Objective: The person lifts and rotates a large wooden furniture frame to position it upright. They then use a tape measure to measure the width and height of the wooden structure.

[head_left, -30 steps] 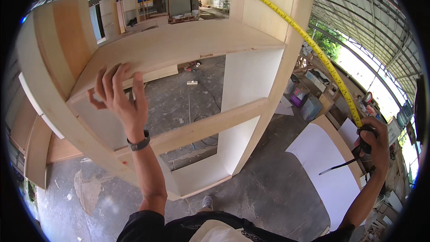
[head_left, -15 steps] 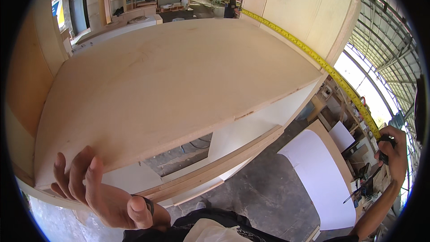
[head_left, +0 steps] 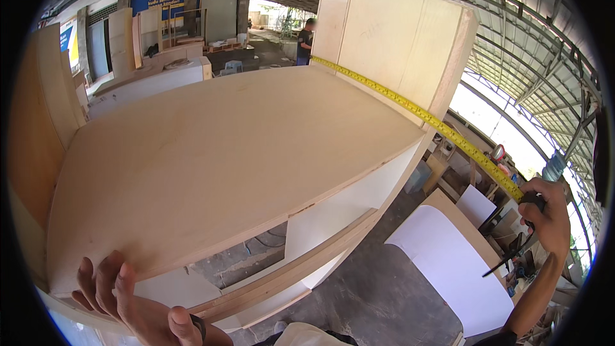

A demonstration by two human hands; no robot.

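Observation:
A large pale plywood cabinet (head_left: 218, 154) fills the view, its broad top panel facing me and an upright side panel (head_left: 397, 38) at the far right. My left hand (head_left: 131, 298) rests flat on the near front edge, fingers spread, a dark band on the wrist. My right hand (head_left: 548, 214) grips a black tape measure case out to the right. Its yellow tape (head_left: 416, 112) runs taut from the hand along the cabinet's right edge to the far corner. A thin dark strap hangs below that hand.
White rounded boards (head_left: 448, 269) lie on the grey concrete floor under my right arm. Tools and clutter sit on a bench (head_left: 493, 160) at the right. A person (head_left: 306, 41) stands far back. More plywood cabinets (head_left: 154, 77) stand at the back left.
My head has risen from looking into the shelves to looking across the top panel. My left hand dropped from a shelf edge to the near front edge. The tape stays stretched.

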